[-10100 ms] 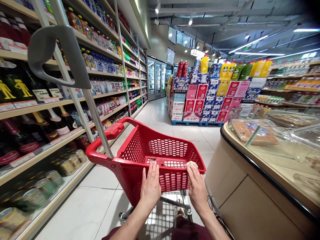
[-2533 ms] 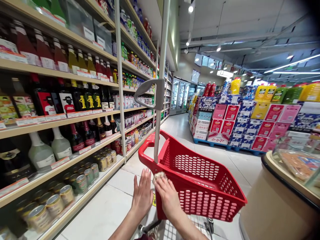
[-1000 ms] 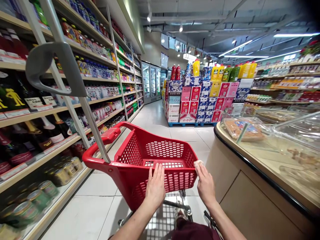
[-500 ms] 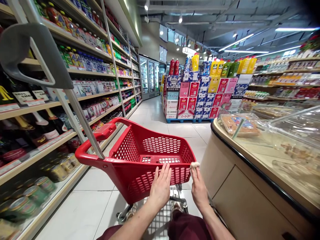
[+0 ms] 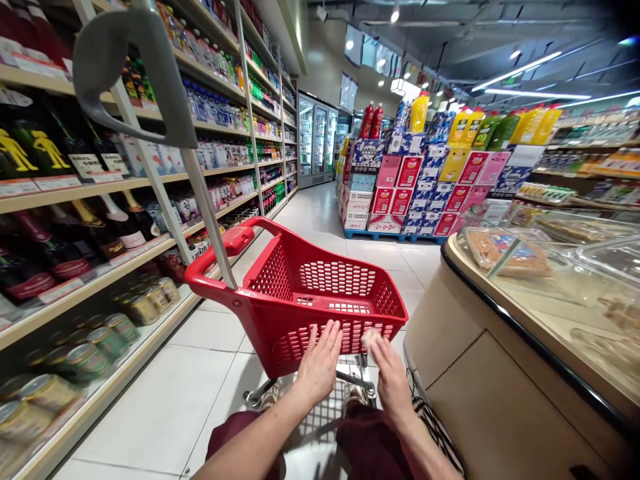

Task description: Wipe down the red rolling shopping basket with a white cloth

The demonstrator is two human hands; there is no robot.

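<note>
A red plastic shopping cart (image 5: 330, 319) stands side-on right in front of me, and nothing shows in its basket. My left hand (image 5: 320, 367) is open, palm toward the cart's perforated near side, fingers stretched up together; whether it touches the plastic I cannot tell. To the right, my right hand (image 5: 393, 380) holds a small whitish wad (image 5: 371, 339) at its fingertips, in front of the basket's lower right side. The wad is blurred and could be crumpled tissue or cloth. A grey loop-shaped handle on a metal pole (image 5: 213, 220) rises at the cart's left end.
Shelves with bottles and cans (image 5: 107, 343) line the left. A rounded display counter (image 5: 465, 320) with packaged food stands close on the right, cables (image 5: 435, 427) by its base. Ahead are stacked drink boxes (image 5: 395, 200) on blue pallets and glass-door fridges (image 5: 317, 137).
My right hand has moved left with the whitish wad, from the basket's corner rim to lower on its near side. My left hand stays nearly in place. The cart and surroundings sit farther right in view.
</note>
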